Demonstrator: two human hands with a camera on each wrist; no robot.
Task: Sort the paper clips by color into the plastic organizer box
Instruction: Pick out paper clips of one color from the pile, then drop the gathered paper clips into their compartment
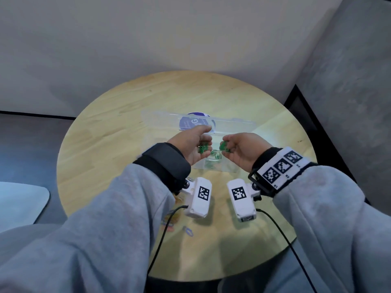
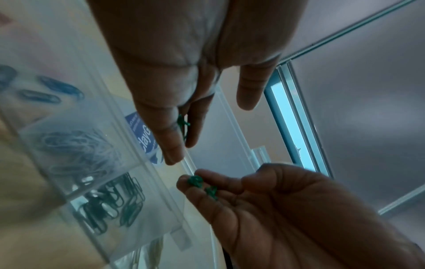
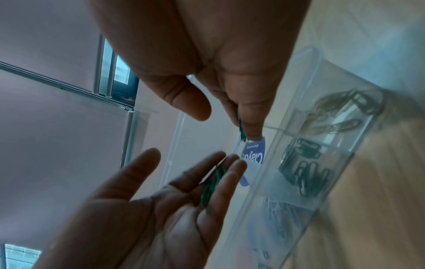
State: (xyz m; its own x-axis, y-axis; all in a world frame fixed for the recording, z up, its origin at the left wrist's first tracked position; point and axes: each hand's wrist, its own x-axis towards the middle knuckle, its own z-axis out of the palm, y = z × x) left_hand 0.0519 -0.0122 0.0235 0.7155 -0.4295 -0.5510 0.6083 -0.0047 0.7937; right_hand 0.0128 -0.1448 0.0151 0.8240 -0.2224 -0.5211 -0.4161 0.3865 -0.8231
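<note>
Both hands hold green clips over the box.
Head: left hand [image 1: 193,144] and right hand [image 1: 241,149], fingers curled round green clips [image 1: 222,146], hang just above the box [image 1: 230,125]. Left wrist: more green clips lie in a box compartment. Right wrist: left palm cups clips beside the box.

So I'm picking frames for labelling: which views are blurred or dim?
Head view: sharp, evenly lit, bowed by the wide lens. Left wrist view: dim, bluish, organizer box smeared. Right wrist view: the same cast, table streaked by motion, green clips soft.
</note>
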